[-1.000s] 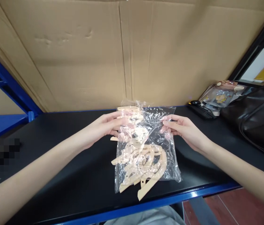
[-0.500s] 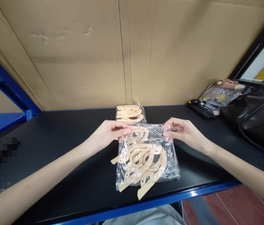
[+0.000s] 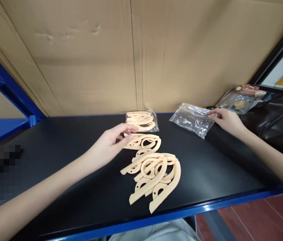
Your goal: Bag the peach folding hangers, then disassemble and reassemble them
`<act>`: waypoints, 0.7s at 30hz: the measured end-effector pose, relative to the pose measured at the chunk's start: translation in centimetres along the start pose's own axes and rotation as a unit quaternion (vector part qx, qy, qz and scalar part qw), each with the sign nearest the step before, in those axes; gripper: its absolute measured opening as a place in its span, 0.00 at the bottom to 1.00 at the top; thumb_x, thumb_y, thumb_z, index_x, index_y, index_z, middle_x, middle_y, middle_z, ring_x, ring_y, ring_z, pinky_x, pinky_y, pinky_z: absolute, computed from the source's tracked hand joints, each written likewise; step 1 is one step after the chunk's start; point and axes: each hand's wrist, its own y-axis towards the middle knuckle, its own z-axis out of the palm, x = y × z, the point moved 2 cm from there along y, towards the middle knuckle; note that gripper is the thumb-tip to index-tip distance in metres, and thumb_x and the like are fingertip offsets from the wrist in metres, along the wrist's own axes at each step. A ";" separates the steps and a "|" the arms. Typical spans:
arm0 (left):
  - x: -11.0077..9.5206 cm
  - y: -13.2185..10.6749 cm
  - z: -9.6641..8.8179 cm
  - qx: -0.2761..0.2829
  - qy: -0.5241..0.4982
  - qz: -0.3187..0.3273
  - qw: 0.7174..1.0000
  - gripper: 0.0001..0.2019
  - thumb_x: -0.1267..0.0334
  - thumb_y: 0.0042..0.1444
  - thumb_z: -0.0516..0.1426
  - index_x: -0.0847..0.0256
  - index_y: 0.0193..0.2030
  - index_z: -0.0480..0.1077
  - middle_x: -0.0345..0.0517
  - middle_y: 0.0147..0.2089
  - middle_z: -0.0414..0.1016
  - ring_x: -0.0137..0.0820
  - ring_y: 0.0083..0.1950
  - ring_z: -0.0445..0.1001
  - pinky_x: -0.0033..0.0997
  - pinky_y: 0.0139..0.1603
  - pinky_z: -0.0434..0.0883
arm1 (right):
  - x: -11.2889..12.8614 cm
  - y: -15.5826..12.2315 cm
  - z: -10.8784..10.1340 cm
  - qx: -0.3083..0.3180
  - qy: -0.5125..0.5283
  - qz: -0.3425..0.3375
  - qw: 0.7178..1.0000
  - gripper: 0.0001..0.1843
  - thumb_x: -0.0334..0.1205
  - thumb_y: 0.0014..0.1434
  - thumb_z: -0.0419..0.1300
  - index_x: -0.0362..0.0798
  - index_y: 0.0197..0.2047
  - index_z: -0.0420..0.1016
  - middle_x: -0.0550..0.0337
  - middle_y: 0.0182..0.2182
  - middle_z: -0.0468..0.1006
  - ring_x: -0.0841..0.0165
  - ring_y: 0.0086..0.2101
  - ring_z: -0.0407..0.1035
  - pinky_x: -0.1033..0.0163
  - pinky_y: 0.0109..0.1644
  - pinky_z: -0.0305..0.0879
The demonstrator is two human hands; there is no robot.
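Several beige folding hangers (image 3: 154,177) lie loose in an overlapping pile on the black tabletop, some nearer the front edge and others further back. My left hand (image 3: 117,139) hovers at the left end of the rear ones, thumb and fingers apart, with nothing visible in its grasp. At the right, my right hand (image 3: 225,120) pinches the corner of a clear plastic bag (image 3: 193,118), which looks emptied and hangs over the back of the table. A second clear bag of hangers (image 3: 141,120) sits behind the pile, close to the cardboard.
A cardboard wall (image 3: 93,67) closes off the back. On the right are a black leather bag (image 3: 282,117) and a clear pouch (image 3: 242,100) with a brown top. A blue metal frame (image 3: 6,97) stands at left, and a blue edge (image 3: 189,214) runs along the table front.
The clear bag has come off the hangers and moved up and right with my right hand. My left hand has let go of the bag and moved slightly left. The hangers now lie uncovered.
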 end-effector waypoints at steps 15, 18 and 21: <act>-2.4 -0.1 3.4 0.062 0.178 0.056 0.981 0.28 0.47 0.63 0.50 0.59 0.64 0.61 0.53 0.70 0.57 0.47 0.70 0.52 0.46 0.69 0.49 | 5.9 1.5 3.5 0.000 -0.135 -0.151 0.979 0.22 0.44 0.67 0.43 0.43 0.51 0.74 0.42 0.47 0.76 0.52 0.50 0.69 0.47 0.53 0.66; 1.7 3.7 1.2 -0.034 0.097 -0.112 0.988 0.30 0.49 0.57 0.58 0.66 0.62 0.62 0.62 0.68 0.58 0.56 0.69 0.52 0.53 0.67 0.47 | 13.2 -1.1 3.3 -0.005 0.006 -0.286 0.958 0.17 0.41 0.68 0.46 0.48 0.46 0.75 0.49 0.42 0.77 0.58 0.46 0.71 0.53 0.53 0.67; 5.3 7.0 0.5 -0.063 -0.038 -0.194 0.978 0.34 0.50 0.51 0.63 0.68 0.60 0.61 0.67 0.64 0.63 0.57 0.66 0.59 0.50 0.64 0.56 | 19.8 -3.4 4.9 0.119 0.095 -0.417 0.896 0.17 0.33 0.67 0.46 0.49 0.52 0.72 0.52 0.50 0.75 0.62 0.52 0.68 0.55 0.57 0.64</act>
